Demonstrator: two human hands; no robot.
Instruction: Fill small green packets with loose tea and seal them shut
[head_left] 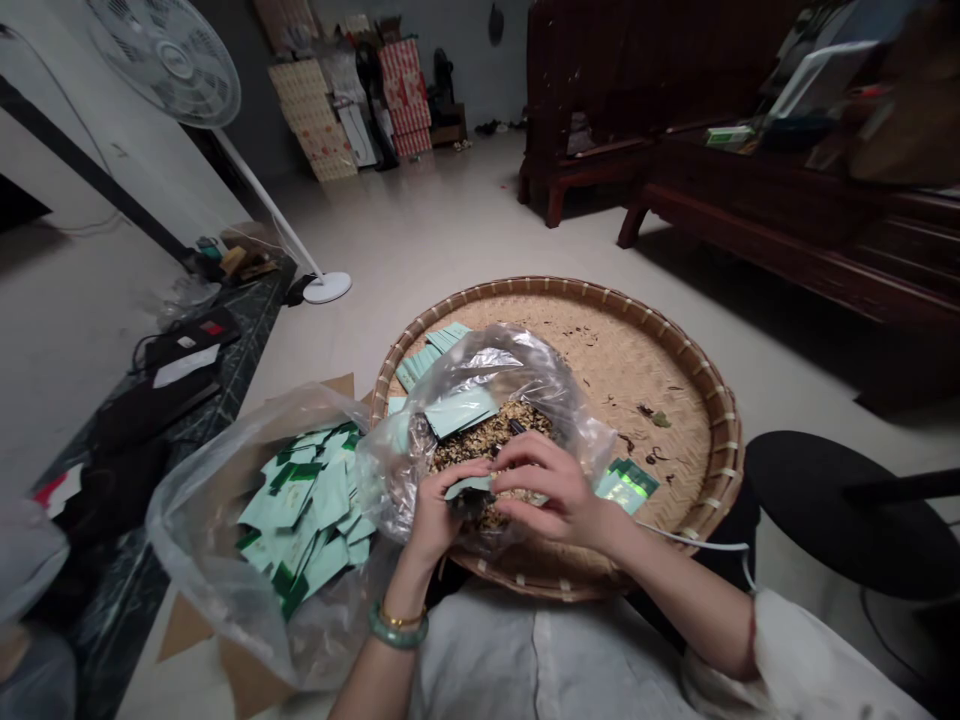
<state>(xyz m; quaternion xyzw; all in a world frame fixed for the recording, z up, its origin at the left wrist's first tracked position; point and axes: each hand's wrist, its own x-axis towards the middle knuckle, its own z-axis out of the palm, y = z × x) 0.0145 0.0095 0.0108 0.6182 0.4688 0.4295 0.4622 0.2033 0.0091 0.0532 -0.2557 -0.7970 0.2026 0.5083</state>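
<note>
My left hand is closed on a small pale green packet, its dark opening toward me. My right hand is beside it with fingers bent in at the packet's mouth; what they pinch is hidden. A short black piece, like a handle end, shows just above the right fingers; I cannot tell whether they hold it. Beneath both hands, a clear plastic bag holds a loose tan and dark brown dry mix. A stack of flat pale green packets rests on that mix.
The bag sits in a round woven bamboo tray, with more packets at its left and shiny green ones at its right. To the left, another plastic bag holds many packets. A white cable crosses the tray's rim. A fan stands beyond.
</note>
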